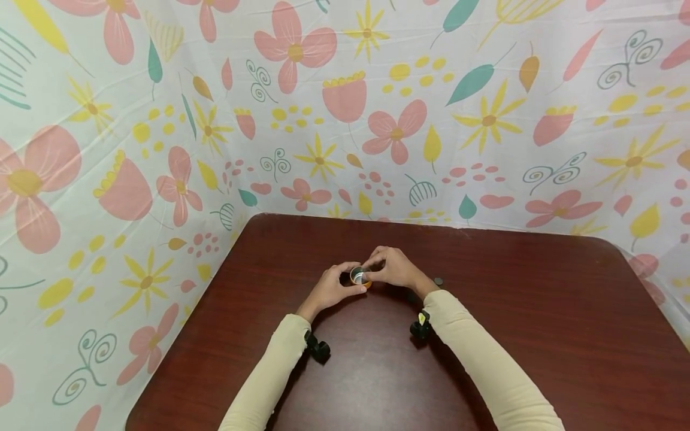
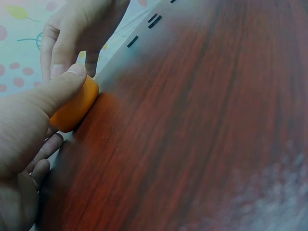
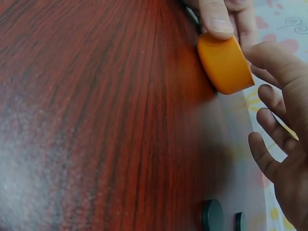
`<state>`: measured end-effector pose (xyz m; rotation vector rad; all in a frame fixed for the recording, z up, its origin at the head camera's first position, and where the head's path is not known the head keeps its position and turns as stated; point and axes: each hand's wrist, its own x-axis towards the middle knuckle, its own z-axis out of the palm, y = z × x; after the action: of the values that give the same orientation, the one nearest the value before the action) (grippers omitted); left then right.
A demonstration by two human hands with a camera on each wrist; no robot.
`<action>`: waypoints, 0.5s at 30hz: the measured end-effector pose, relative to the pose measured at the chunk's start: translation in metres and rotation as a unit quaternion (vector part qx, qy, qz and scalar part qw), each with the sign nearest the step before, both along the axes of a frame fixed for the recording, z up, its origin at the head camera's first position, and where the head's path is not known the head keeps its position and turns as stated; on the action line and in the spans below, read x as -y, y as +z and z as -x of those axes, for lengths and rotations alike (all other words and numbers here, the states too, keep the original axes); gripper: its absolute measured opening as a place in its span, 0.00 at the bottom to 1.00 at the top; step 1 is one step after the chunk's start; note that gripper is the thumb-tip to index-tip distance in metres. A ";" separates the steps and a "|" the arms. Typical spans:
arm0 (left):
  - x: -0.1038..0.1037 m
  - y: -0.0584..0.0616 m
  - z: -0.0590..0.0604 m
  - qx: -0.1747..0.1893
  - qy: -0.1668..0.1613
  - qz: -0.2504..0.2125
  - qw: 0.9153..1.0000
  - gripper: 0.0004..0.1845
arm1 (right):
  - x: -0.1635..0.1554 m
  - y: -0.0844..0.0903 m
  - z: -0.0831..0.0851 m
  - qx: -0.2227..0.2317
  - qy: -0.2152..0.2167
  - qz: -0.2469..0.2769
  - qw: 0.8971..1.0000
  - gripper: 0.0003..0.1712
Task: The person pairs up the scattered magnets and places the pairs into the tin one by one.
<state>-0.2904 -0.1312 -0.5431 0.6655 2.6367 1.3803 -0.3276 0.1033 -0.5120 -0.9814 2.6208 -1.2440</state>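
Two hands meet on one small orange cup [image 1: 360, 278] at mid-table. Left hand [image 1: 333, 288] pinches its left side, thumb curled on the wall. Right hand [image 1: 396, 267] fingers curl over the rim from the right. Cup sits on the dark wood table [image 1: 539, 335]; small black discs [image 3: 212, 216] lie near right.

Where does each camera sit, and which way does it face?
Head: above, facing forward and down at the table; both hands and sleeves show.
Left wrist: low at the left hand, whose thumb presses the orange cup.
Right wrist: low by the right hand, facing the cup and two dark discs.
All three share the cup.
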 end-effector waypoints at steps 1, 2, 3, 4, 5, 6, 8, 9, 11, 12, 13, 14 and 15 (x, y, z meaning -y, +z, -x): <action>0.000 0.000 0.000 0.001 0.000 -0.001 1.000 0.38 | -0.001 0.001 0.000 -0.003 -0.001 -0.001 1.000 0.11; -0.001 0.000 0.000 0.003 0.000 -0.003 1.000 0.38 | -0.002 0.002 0.000 -0.005 -0.004 -0.002 1.000 0.12; -0.001 0.001 0.000 0.004 0.000 -0.004 1.000 0.38 | -0.003 0.003 -0.001 -0.005 -0.009 -0.003 1.000 0.12; -0.002 0.001 0.000 0.005 0.000 -0.003 1.000 0.38 | -0.005 0.004 -0.001 -0.005 -0.015 -0.003 1.000 0.12; -0.002 0.001 0.000 0.005 0.000 -0.003 1.000 0.38 | -0.006 0.006 -0.002 -0.006 -0.022 -0.003 1.000 0.13; -0.003 0.001 0.000 0.006 0.001 -0.001 1.000 0.38 | -0.008 0.008 -0.003 -0.008 -0.029 -0.004 1.000 0.13; -0.003 0.001 0.000 0.005 0.001 0.000 1.000 0.38 | -0.012 0.012 -0.006 -0.013 -0.044 -0.004 0.999 0.15; -0.003 0.002 0.000 0.005 0.002 0.002 1.000 0.38 | -0.014 0.015 -0.008 -0.018 -0.052 -0.003 0.998 0.15; -0.003 0.001 -0.001 0.004 0.003 0.004 1.000 0.39 | -0.019 0.020 -0.012 -0.029 -0.062 -0.003 0.998 0.16; -0.002 0.001 -0.001 0.004 0.003 0.005 1.000 0.40 | -0.022 0.022 -0.015 -0.032 -0.067 -0.002 0.997 0.16; -0.002 0.001 -0.002 0.003 0.002 0.004 1.000 0.40 | -0.025 0.025 -0.017 -0.034 -0.072 -0.002 0.997 0.15; -0.001 0.001 -0.002 0.004 0.001 0.003 1.000 0.41 | -0.028 0.027 -0.020 -0.035 -0.077 -0.003 0.996 0.15; 0.000 0.001 -0.003 0.004 0.000 0.001 1.000 0.42 | -0.031 0.029 -0.023 -0.035 -0.081 -0.003 0.996 0.14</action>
<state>-0.2876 -0.1308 -0.5425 0.6590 2.6315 1.3780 -0.3049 0.1344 -0.4826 -0.8404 2.8069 -1.2560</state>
